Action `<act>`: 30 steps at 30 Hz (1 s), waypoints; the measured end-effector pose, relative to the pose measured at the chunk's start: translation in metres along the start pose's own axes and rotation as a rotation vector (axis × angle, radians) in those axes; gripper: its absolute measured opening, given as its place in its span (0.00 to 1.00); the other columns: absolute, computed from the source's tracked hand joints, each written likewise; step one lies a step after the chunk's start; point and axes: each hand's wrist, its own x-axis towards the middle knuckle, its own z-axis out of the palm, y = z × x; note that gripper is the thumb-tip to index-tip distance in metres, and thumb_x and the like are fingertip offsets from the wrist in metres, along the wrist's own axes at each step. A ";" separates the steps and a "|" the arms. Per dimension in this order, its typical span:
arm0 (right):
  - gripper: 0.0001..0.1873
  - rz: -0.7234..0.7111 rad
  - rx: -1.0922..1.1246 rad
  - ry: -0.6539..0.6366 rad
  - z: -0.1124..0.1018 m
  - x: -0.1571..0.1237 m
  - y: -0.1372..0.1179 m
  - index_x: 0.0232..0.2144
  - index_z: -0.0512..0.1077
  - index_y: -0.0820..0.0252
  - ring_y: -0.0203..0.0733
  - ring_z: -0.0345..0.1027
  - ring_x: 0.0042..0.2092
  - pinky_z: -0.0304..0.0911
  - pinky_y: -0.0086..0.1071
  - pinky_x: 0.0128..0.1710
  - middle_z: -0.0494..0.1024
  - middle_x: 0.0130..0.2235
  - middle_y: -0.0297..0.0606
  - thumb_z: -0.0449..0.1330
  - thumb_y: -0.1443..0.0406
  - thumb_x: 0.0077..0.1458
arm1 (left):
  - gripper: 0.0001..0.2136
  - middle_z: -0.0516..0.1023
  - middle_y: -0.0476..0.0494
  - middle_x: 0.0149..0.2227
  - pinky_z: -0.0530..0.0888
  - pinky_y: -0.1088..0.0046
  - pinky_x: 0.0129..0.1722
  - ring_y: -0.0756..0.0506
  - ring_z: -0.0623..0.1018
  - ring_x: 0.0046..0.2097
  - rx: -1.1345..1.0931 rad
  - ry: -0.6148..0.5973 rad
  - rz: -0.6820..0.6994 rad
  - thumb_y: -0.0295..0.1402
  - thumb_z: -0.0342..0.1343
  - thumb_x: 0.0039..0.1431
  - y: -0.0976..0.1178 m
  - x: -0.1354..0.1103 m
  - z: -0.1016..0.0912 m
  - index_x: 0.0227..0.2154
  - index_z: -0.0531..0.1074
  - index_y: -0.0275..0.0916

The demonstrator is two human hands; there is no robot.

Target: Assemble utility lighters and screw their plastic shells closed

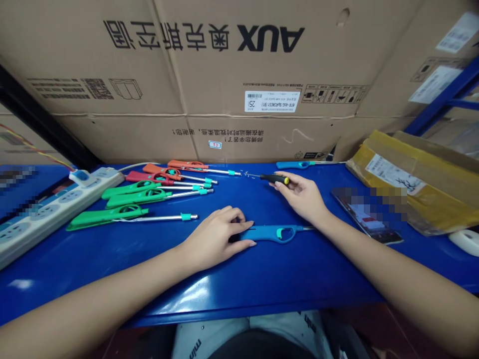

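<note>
A blue long-necked lighter [267,233] lies flat on the blue table, its metal tube pointing right beneath my right forearm. My left hand [217,237] has thumb and fingers closed about the butt end of its handle. In my right hand [299,197] is a screwdriver [272,178] with a black handle and yellow end, held by the handle. Its thin shaft points left, the tip among a few tiny screws [247,174] on the table near the cardboard.
Green lighters [108,217], a red lighter [149,178] and orange lighters [160,172] lie at the left beside a white power strip [56,204]. Another blue lighter [294,164] rests at the back. Rightward are a phone [364,214] and a yellow-taped parcel [419,184]. Cardboard [209,89] walls the rear.
</note>
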 end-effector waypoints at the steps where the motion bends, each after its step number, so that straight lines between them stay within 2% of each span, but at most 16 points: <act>1: 0.26 -0.022 -0.033 -0.005 0.001 0.000 0.001 0.51 0.77 0.59 0.52 0.80 0.51 0.69 0.51 0.62 0.83 0.50 0.43 0.68 0.53 0.53 | 0.20 0.76 0.37 0.46 0.75 0.58 0.51 0.39 0.75 0.47 -0.010 0.000 -0.002 0.44 0.58 0.66 0.000 0.000 0.000 0.55 0.77 0.39; 6: 0.25 -0.076 -0.172 -0.065 0.005 0.004 0.004 0.55 0.76 0.59 0.52 0.75 0.58 0.64 0.51 0.66 0.79 0.57 0.40 0.65 0.58 0.56 | 0.20 0.76 0.37 0.47 0.75 0.58 0.51 0.40 0.75 0.47 -0.036 -0.001 -0.011 0.43 0.58 0.66 -0.001 0.001 0.001 0.55 0.77 0.38; 10: 0.25 -0.063 -0.193 -0.111 0.006 0.003 0.006 0.56 0.76 0.60 0.52 0.75 0.58 0.65 0.49 0.65 0.79 0.57 0.39 0.64 0.60 0.57 | 0.20 0.76 0.37 0.46 0.75 0.58 0.51 0.39 0.75 0.47 -0.035 -0.002 -0.013 0.43 0.58 0.66 -0.001 0.001 0.001 0.55 0.77 0.38; 15: 0.24 -0.138 -0.225 -0.145 0.005 0.000 0.007 0.56 0.76 0.59 0.52 0.76 0.57 0.68 0.47 0.63 0.79 0.57 0.38 0.63 0.61 0.58 | 0.19 0.76 0.37 0.46 0.76 0.58 0.51 0.40 0.75 0.47 -0.034 0.002 -0.014 0.42 0.59 0.66 -0.001 0.001 0.001 0.55 0.77 0.39; 24: 0.23 -0.145 -0.251 -0.092 0.001 0.001 0.010 0.56 0.76 0.57 0.52 0.76 0.57 0.67 0.49 0.63 0.79 0.57 0.39 0.63 0.62 0.58 | 0.19 0.76 0.37 0.46 0.76 0.58 0.51 0.40 0.76 0.47 -0.043 0.010 -0.009 0.42 0.59 0.66 -0.003 0.001 0.002 0.55 0.77 0.39; 30: 0.24 -0.156 -0.259 -0.134 0.003 0.002 0.010 0.56 0.76 0.58 0.52 0.76 0.57 0.69 0.48 0.62 0.79 0.57 0.40 0.63 0.62 0.58 | 0.19 0.76 0.38 0.46 0.76 0.58 0.51 0.40 0.76 0.47 -0.052 0.016 -0.005 0.43 0.59 0.66 -0.002 0.001 0.003 0.55 0.77 0.39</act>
